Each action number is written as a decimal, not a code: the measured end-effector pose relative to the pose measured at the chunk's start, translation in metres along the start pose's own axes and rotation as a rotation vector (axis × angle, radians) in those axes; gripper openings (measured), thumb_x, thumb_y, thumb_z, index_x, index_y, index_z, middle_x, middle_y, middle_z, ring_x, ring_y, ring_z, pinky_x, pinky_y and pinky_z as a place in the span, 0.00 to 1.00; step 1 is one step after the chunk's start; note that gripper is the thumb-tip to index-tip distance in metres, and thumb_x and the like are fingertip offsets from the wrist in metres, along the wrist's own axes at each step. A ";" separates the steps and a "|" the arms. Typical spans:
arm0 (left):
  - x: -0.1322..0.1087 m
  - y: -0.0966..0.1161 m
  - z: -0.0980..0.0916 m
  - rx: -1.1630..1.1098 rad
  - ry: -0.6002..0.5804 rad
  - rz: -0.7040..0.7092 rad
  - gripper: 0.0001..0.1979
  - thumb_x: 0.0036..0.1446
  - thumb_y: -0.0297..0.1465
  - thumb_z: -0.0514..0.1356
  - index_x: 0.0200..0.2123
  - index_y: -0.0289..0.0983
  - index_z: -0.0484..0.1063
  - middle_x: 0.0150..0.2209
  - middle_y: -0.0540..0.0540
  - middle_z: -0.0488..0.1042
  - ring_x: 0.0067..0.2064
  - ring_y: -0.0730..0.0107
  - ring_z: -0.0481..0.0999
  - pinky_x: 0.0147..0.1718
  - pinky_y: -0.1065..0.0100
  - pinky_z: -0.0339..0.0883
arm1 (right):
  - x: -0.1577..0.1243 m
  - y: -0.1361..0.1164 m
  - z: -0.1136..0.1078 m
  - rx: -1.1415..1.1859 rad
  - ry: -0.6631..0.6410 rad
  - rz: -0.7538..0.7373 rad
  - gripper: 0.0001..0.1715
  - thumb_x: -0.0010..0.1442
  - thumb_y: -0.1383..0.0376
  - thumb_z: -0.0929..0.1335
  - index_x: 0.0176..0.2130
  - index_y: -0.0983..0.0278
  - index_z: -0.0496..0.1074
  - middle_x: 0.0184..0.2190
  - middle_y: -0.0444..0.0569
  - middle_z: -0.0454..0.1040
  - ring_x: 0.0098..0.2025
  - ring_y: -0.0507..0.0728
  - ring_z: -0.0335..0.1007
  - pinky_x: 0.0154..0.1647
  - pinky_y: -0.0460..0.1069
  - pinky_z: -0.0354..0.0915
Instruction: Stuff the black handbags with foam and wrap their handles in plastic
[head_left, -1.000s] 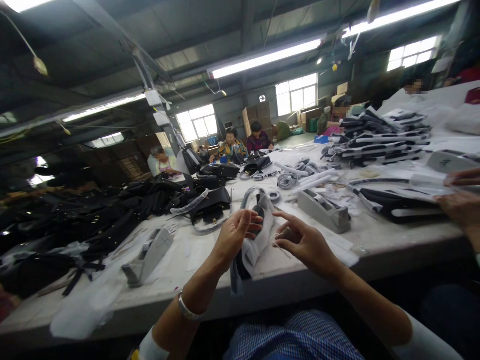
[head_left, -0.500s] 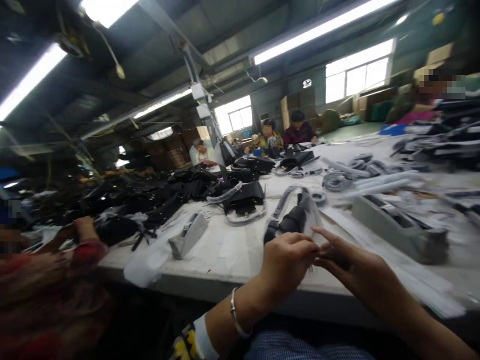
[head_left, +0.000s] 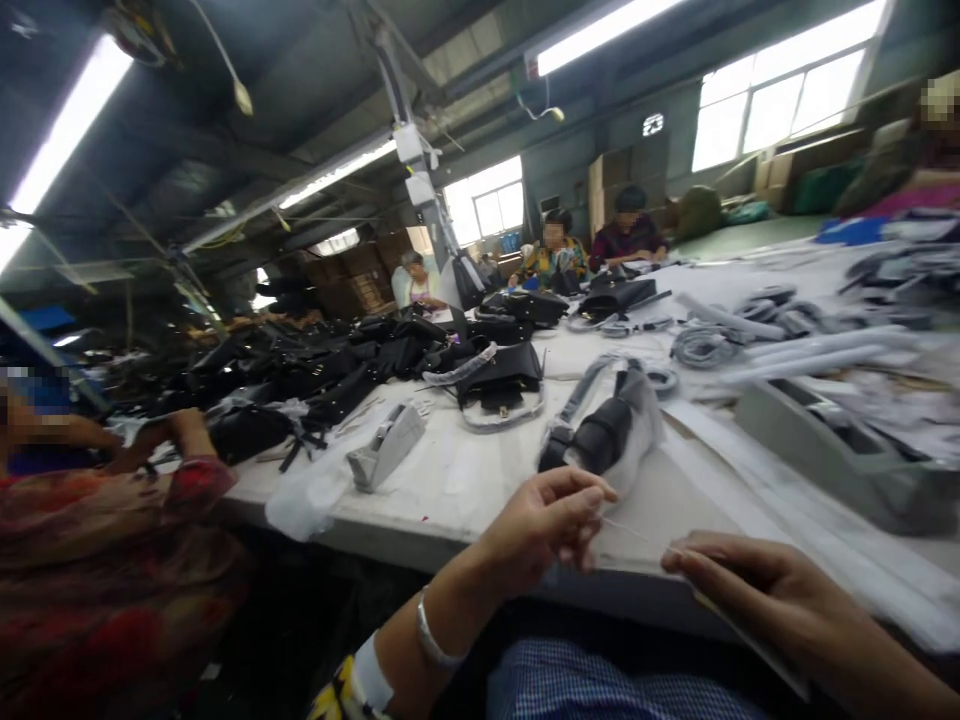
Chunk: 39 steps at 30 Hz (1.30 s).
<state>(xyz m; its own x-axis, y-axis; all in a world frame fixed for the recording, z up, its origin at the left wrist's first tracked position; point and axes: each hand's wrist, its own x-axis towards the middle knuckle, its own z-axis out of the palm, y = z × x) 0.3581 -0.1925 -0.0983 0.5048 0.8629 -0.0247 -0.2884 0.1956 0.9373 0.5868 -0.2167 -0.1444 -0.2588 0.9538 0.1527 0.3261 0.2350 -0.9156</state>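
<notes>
A thin white string stretches between my two hands above the table's front edge. My left hand is closed, thumb and forefinger pinching one end. The other end goes into the closed fingertips of my right hand. Below that hand a narrow, pale flat piece sticks out; its kind is unclear. Just beyond my left hand lies a black bag, partly in clear plastic, its wrapped strap looped behind it.
Grey tape dispensers stand on the white table, one at left and a larger one at right. Black bags are heaped at left. Wrapped straps lie at right. A co-worker's patterned sleeve is close on my left.
My hands have come apart, the right one moving right and down, and a string now shows between them. The view has shifted slightly, with the table scene moving right.
</notes>
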 end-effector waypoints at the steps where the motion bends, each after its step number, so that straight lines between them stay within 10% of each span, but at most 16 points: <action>1: -0.002 0.001 -0.003 0.041 0.003 0.007 0.16 0.55 0.42 0.67 0.38 0.36 0.73 0.19 0.57 0.63 0.16 0.84 0.57 0.19 0.77 0.62 | 0.001 -0.004 -0.003 0.039 -0.059 0.053 0.24 0.57 0.44 0.69 0.26 0.60 0.78 0.23 0.48 0.74 0.26 0.56 0.69 0.25 0.46 0.66; 5: -0.004 0.008 -0.016 0.325 0.033 0.069 0.15 0.58 0.42 0.64 0.41 0.35 0.75 0.27 0.49 0.73 0.24 0.76 0.74 0.26 0.73 0.69 | 0.010 -0.011 -0.012 0.194 -0.079 0.195 0.24 0.57 0.45 0.70 0.30 0.62 0.79 0.24 0.46 0.72 0.26 0.52 0.64 0.24 0.44 0.60; 11: 0.019 0.021 -0.059 0.741 0.469 0.372 0.14 0.59 0.41 0.63 0.42 0.37 0.78 0.37 0.44 0.79 0.38 0.64 0.78 0.38 0.67 0.71 | 0.042 -0.001 -0.008 0.124 0.033 0.130 0.27 0.58 0.44 0.69 0.32 0.64 0.79 0.22 0.45 0.69 0.24 0.51 0.61 0.22 0.44 0.57; 22: 0.066 0.022 -0.091 0.624 -0.022 -0.031 0.22 0.51 0.48 0.66 0.42 0.37 0.81 0.34 0.44 0.80 0.32 0.69 0.73 0.29 0.72 0.59 | 0.103 -0.018 0.026 0.121 -0.100 -0.024 0.20 0.59 0.53 0.70 0.47 0.59 0.81 0.40 0.48 0.81 0.45 0.63 0.76 0.50 0.55 0.70; 27: 0.075 0.034 -0.099 0.551 -0.184 -0.124 0.22 0.50 0.46 0.68 0.43 0.37 0.80 0.33 0.46 0.78 0.28 0.75 0.67 0.26 0.74 0.53 | 0.114 -0.030 0.023 0.247 -0.284 -0.018 0.21 0.60 0.55 0.71 0.51 0.59 0.79 0.35 0.45 0.79 0.37 0.55 0.74 0.39 0.47 0.69; 32: 0.085 0.032 -0.100 0.481 -0.213 -0.169 0.21 0.43 0.43 0.73 0.38 0.35 0.81 0.32 0.46 0.77 0.28 0.75 0.69 0.27 0.74 0.57 | 0.117 -0.035 0.021 0.426 -0.452 0.137 0.31 0.58 0.53 0.73 0.57 0.63 0.73 0.24 0.41 0.70 0.21 0.46 0.56 0.19 0.41 0.51; 39: 0.071 0.027 -0.103 0.428 -0.018 -0.070 0.18 0.48 0.43 0.70 0.33 0.34 0.78 0.32 0.46 0.75 0.33 0.72 0.72 0.35 0.71 0.64 | 0.107 -0.028 0.016 0.268 -0.323 0.010 0.27 0.59 0.53 0.72 0.56 0.59 0.73 0.40 0.47 0.76 0.38 0.54 0.71 0.35 0.45 0.66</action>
<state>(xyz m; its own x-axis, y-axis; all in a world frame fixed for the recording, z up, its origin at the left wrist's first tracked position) 0.3025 -0.0780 -0.1105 0.5265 0.8453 -0.0906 0.1084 0.0390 0.9933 0.5353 -0.1247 -0.1084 -0.5422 0.8383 0.0575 0.0929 0.1279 -0.9874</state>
